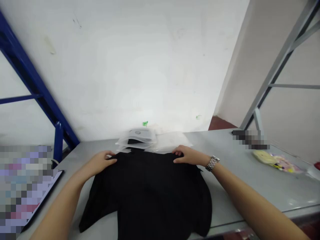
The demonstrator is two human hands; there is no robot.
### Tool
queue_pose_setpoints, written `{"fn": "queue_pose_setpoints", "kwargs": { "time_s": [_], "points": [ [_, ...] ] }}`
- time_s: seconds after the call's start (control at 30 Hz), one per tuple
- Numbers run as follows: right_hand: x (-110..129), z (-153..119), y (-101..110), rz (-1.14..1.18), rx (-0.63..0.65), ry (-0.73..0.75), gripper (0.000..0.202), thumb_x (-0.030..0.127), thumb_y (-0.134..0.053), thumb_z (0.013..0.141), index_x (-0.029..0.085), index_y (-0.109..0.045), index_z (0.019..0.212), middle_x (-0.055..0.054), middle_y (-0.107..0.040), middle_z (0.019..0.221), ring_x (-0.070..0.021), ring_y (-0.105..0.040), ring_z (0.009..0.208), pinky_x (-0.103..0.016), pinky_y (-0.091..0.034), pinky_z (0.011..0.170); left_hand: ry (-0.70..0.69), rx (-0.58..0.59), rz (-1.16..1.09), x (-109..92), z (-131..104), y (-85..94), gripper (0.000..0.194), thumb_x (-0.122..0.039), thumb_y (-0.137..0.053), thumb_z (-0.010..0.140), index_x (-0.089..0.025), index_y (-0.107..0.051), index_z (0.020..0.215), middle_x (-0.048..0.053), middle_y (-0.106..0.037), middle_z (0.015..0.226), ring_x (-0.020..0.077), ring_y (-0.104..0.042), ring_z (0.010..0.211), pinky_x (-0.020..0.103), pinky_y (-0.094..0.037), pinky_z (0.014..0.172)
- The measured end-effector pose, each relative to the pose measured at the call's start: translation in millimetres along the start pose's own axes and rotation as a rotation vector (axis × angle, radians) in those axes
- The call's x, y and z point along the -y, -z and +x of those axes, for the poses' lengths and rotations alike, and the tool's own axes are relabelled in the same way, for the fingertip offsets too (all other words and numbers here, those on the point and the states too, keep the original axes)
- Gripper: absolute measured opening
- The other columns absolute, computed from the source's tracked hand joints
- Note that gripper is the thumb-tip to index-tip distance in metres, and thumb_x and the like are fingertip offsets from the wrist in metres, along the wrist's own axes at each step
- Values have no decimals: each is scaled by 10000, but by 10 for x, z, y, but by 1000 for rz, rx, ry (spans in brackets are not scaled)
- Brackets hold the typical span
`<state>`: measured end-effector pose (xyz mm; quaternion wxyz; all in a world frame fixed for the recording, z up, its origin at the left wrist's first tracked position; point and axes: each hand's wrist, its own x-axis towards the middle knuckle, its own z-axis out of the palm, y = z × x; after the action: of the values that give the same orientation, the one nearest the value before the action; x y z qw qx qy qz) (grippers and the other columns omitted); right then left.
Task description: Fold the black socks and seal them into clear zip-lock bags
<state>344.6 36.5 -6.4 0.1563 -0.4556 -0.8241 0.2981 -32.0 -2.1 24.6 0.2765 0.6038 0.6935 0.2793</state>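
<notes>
A black garment (155, 190), which looks like a short-sleeved shirt, lies spread on the grey table (232, 186), its lower part running past the bottom of the view. At its upper left corner my left hand (103, 161) has thumb and fingers closed on the cloth edge. My right hand (185, 155), with a metal watch at the wrist, is at the upper right edge, fingers curled on the fabric. Just beyond the garment's top edge sits a stack of clear plastic bags (140, 136) with something black inside, beside whitish plastic packaging (172, 140).
A blurred-out screen or panel (27, 190) stands at the left by a blue metal frame (37, 80). At the right are a yellow item (265, 157), a colourful packet (286, 164) and a grey frame (272, 73). A white wall (150, 66) rises behind.
</notes>
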Motion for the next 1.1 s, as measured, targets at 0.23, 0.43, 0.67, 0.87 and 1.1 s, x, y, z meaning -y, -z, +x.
{"fn": "queue_pose_setpoints", "kwargs": {
  "time_s": [0.23, 0.43, 0.67, 0.87, 1.1],
  "points": [
    [37, -160, 99, -55, 162, -166, 319, 395, -754, 572, 191, -642, 791, -35, -621, 800, -172, -529, 667, -291, -390, 586, -104, -38, 129, 36, 23, -26, 340, -463, -750, 500, -199, -698, 708, 90, -737, 864, 361, -644, 933, 362, -511, 781],
    [-57, -273, 386, 532, -78, -78, 162, 291, -652, 715, 208, -554, 814, 14, -552, 747, -125, -515, 683, -244, -422, 591, -192, 84, -100, -138, -90, -72, 361, -503, -580, 724, -186, -659, 880, 48, -720, 924, 279, -659, 904, 310, -515, 754],
    [-49, -210, 190, 863, -166, -334, 673, 426, -704, 697, 248, -419, 1281, -19, -603, 851, -117, -545, 601, -256, -486, 535, -238, -192, 458, -13, 23, -414, 385, -328, -504, 779, -145, -576, 1111, 157, -630, 1080, 334, -585, 1027, 456, -438, 888],
    [133, -722, -108, 650, -209, -260, 1022, 382, -741, 656, 289, -120, 1462, -29, -626, 913, -144, -590, 661, -298, -509, 625, -414, 63, 481, -200, -494, -688, 501, -459, -393, 871, -257, -463, 1324, 76, -415, 1425, 299, -338, 1321, 477, -271, 1070],
    [411, -1069, -189, 1081, -193, -210, 790, 321, -662, 746, 340, -256, 1423, 5, -639, 797, -166, -629, 733, -295, -506, 670, -225, 261, 629, -182, -798, -985, 542, -446, -412, 873, -347, -318, 1398, 56, -203, 1518, 365, -80, 1381, 623, -204, 1026]
  ]
}}
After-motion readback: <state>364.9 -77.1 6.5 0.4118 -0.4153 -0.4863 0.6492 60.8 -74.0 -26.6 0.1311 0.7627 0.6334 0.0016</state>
